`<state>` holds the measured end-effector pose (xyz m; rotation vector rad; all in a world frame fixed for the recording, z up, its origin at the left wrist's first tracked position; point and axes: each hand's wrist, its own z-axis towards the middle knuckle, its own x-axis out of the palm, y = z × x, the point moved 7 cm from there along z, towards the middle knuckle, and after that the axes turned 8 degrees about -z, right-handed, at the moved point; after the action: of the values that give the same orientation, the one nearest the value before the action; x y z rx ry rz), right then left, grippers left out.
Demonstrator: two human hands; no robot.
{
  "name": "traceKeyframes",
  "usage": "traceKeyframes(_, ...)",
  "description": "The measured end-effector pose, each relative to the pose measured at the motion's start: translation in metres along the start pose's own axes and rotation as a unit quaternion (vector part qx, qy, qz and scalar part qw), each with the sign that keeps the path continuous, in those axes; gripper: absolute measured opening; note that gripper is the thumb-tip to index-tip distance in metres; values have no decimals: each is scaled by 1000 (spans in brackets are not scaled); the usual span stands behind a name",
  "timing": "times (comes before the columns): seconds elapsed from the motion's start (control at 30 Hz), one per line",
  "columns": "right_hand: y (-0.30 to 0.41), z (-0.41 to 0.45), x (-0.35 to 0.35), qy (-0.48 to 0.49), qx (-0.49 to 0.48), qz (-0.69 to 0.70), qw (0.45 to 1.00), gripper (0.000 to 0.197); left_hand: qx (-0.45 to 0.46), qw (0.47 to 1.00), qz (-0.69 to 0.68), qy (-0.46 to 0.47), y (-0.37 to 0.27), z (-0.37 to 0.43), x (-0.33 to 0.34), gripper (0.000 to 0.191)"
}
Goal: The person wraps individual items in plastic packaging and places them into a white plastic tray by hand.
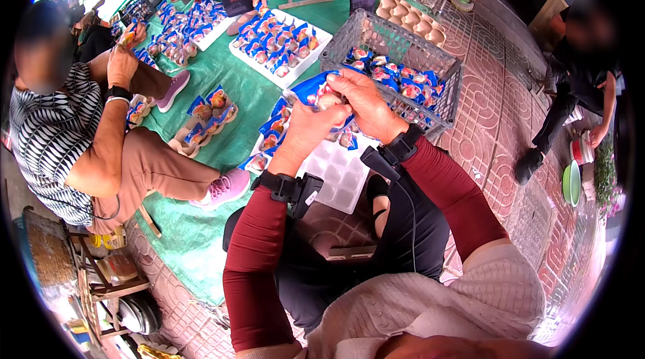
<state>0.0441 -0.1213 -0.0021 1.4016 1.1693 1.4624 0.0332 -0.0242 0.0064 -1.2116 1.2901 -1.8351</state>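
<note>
Over a white molded tray, a round, egg-like item in a blue and clear plastic wrapper is held between both hands. My left hand grips it from the near left. My right hand pinches it from the right, its thumb and fingers near the top of the wrapper. The fingers partly hide the item. Below and left of my hands, more wrapped items sit in the tray's cups, while its near cups hold nothing.
A grey plastic crate with wrapped items stands just beyond my right hand. Behind are a filled white foam box and a pulp egg tray. At left, a seated person's pink shoe rests on the green tarp.
</note>
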Motion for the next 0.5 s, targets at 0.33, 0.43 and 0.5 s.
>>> traceKeyframes(0.33,18,36,-72,-139,-61,-99,984,14,-100,991,87,-36,40,3,-8,42)
traceKeyframes(0.43,22,38,-143,-298,-85,-160,937,16,-109,965,236,39,51,2,-8,45)
traceKeyframes(0.5,3,47,-198,-329,-98,-245,907,15,-41,935,329,130,60,-5,0,44)
